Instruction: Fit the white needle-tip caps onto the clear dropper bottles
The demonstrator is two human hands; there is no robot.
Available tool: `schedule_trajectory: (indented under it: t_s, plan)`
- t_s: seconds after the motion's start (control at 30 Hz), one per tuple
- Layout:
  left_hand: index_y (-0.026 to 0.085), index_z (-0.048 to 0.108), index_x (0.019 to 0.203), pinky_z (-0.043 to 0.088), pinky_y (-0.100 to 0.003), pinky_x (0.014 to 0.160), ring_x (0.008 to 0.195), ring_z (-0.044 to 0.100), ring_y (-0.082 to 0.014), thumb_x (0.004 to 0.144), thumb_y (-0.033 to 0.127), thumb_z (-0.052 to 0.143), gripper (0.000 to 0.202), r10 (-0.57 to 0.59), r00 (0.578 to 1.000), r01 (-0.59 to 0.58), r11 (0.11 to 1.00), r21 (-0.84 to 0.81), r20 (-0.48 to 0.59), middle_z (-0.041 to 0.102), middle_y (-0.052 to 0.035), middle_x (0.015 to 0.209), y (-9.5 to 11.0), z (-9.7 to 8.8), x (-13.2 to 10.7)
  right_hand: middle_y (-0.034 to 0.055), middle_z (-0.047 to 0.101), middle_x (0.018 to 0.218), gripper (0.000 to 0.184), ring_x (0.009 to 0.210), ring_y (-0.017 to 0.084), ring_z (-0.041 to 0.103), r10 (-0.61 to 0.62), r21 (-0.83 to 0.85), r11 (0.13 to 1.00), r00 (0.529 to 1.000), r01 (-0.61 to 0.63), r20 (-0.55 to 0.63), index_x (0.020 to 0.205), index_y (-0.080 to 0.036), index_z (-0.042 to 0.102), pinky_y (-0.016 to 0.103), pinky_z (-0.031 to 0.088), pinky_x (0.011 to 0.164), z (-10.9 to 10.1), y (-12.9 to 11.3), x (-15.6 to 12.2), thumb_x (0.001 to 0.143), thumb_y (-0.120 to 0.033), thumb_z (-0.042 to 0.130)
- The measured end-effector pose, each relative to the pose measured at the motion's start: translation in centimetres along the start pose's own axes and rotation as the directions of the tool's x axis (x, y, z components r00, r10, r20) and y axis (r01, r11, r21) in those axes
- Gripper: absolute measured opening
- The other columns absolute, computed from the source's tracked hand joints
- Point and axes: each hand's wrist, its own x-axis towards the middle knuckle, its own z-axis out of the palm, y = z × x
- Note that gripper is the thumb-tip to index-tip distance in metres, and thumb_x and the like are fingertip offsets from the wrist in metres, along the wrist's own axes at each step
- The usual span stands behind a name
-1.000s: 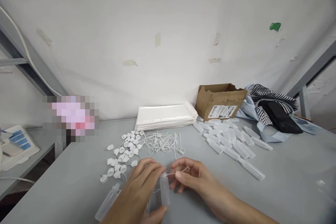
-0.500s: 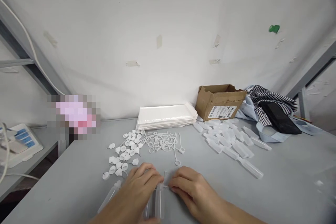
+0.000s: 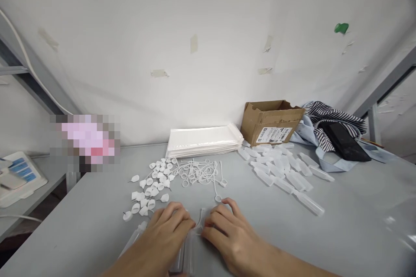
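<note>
My left hand [image 3: 170, 227] is closed round the top of a clear squeeze bottle [image 3: 189, 255], which lies partly under its fingers at the near edge. Close to its right, the curled fingers of my right hand [image 3: 229, 231] pinch a thin white ringed strap [image 3: 201, 215] that shows between both hands at the bottle's top. How strap and bottle meet is hidden by the fingers. Another clear bottle [image 3: 134, 237] lies left of my left forearm. Beyond my left hand are scattered white caps [image 3: 154, 184], and past my right hand a tangle of white ringed straps [image 3: 201, 172].
Several loose translucent bottles [image 3: 282, 169] lie to the right. At the back are a stack of white padded envelopes [image 3: 204, 138], an open cardboard box [image 3: 273, 123], and a striped cloth [image 3: 325, 121] with a black phone-like object [image 3: 344, 140]. A white wall stands behind.
My right hand has shifted slightly left, nearer my left hand, and its index finger has lifted. The strap between the hands now sits at a different tilt. The view has moved a little.
</note>
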Motion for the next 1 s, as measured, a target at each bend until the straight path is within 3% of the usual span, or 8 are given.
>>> schedule_trajectory:
  t_s: [0.17,0.3,0.47,0.6,0.77,0.87,1.0]
  plan:
    - [0.024,0.062,0.108,0.041,-0.040,0.097,0.113,0.051,-0.0283,0.070,0.028,0.068,0.039,-0.014,0.999,0.013,0.999,0.042,0.032,0.065,-0.0055,0.110,0.1,0.4,0.1,0.0050,0.065,0.086,0.022,0.078,0.017,0.053,0.027,0.024,0.999,0.998,-0.028,0.051,0.093,-0.015,0.060,0.039,0.034,0.090,0.1,0.1,-0.2,0.086,-0.003,0.043]
    - [0.020,0.061,0.113,0.038,-0.044,0.100,0.118,0.047,-0.0294,0.073,0.023,0.063,0.040,-0.120,0.988,0.106,0.984,0.146,0.095,0.063,-0.0079,0.114,1.1,0.2,0.4,0.0055,0.065,0.088,0.020,0.081,0.017,0.055,0.038,0.047,0.998,0.994,-0.043,0.103,0.093,-0.015,0.059,0.039,0.035,0.090,-0.3,0.1,0.0,0.087,-0.003,0.045]
    - [0.017,0.058,0.118,0.041,-0.045,0.097,0.118,0.048,-0.0324,0.073,0.025,0.065,0.046,-0.084,0.986,0.055,0.980,0.192,0.146,0.062,-0.0109,0.118,1.2,-0.4,0.3,0.0096,0.065,0.098,0.016,0.090,0.021,0.057,0.017,0.031,0.999,0.991,-0.021,0.133,0.103,-0.016,0.059,0.042,0.040,0.088,-3.7,3.6,0.8,0.093,-0.015,0.047]
    - [0.021,0.055,0.123,0.044,-0.042,0.094,0.117,0.050,-0.0311,0.075,0.030,0.064,0.049,-0.013,1.000,0.012,0.985,0.172,0.008,0.064,-0.0096,0.114,0.4,0.5,-0.3,0.0105,0.066,0.096,0.015,0.089,0.023,0.060,0.228,-0.064,0.972,0.973,-0.225,0.043,0.103,-0.018,0.060,0.040,0.047,0.079,-7.0,8.6,0.5,0.092,-0.025,0.053]
    - [0.021,0.058,0.118,0.046,-0.043,0.090,0.109,0.056,-0.0293,0.080,0.017,0.051,0.039,-0.013,0.988,0.054,0.962,0.267,-0.153,0.067,-0.0083,0.105,-0.2,2.9,-0.1,0.0119,0.067,0.099,0.016,0.092,0.028,0.062,0.452,-0.237,0.882,0.873,-0.407,0.183,0.101,-0.017,0.063,0.045,0.049,0.078,-9.0,11.4,-0.4,0.089,-0.022,0.054]
    - [0.020,0.061,0.114,0.047,-0.041,0.087,0.105,0.058,-0.0295,0.079,0.014,0.053,0.036,0.006,0.983,0.052,0.948,0.314,-0.181,0.068,-0.0083,0.103,-0.4,3.6,0.2,0.0111,0.067,0.098,0.017,0.090,0.028,0.063,0.464,-0.255,0.877,0.854,-0.407,0.235,0.101,-0.016,0.064,0.044,0.050,0.076,-9.3,11.3,-0.5,0.087,-0.015,0.054]
    - [0.018,0.059,0.117,0.046,-0.041,0.089,0.107,0.056,-0.0312,0.079,0.037,0.064,0.043,0.048,0.974,0.014,0.962,0.273,-0.220,0.066,-0.0103,0.107,-0.4,3.4,0.2,0.0105,0.066,0.096,0.017,0.088,0.025,0.062,0.377,-0.190,0.920,0.905,-0.342,0.198,0.102,-0.015,0.063,0.041,0.049,0.076,-8.8,10.0,0.0,0.089,-0.013,0.053]
